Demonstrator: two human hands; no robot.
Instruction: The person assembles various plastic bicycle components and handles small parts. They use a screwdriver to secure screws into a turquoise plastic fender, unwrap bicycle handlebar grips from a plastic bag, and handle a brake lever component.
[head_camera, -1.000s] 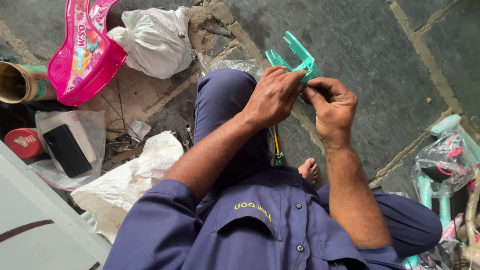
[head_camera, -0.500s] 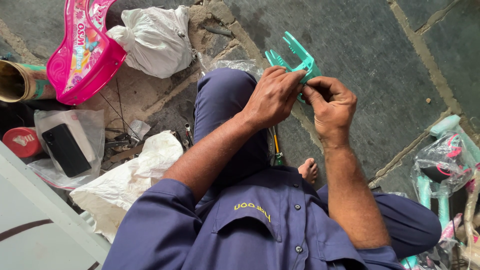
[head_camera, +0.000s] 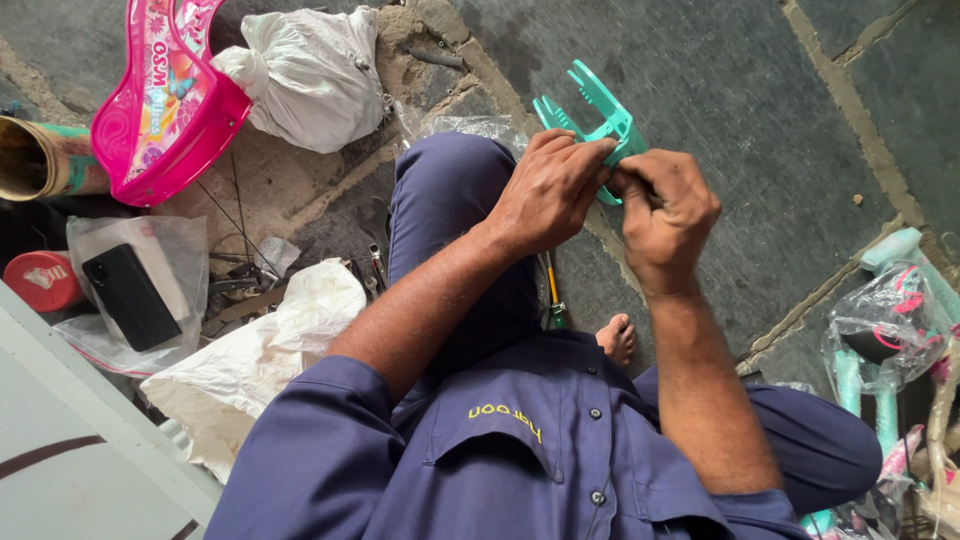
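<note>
— What do the hands hold?
— A seated person in a blue work shirt grips a teal plastic part (head_camera: 598, 115) above the raised knee; the left hand (head_camera: 548, 190) has its fingers clamped on the part's lower end, the right hand (head_camera: 668, 208) pinches it from the other side.
— And around them?
— A pink plastic panel (head_camera: 160, 100), a white bag (head_camera: 305, 75) and a black phone (head_camera: 130, 295) in a clear pouch lie on the stone floor (head_camera: 740, 120) at left.

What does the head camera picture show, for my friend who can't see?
Both hands, left hand and right hand, hold a teal plastic part above a stone floor. A pink plastic piece and white bags lie nearby.
</note>
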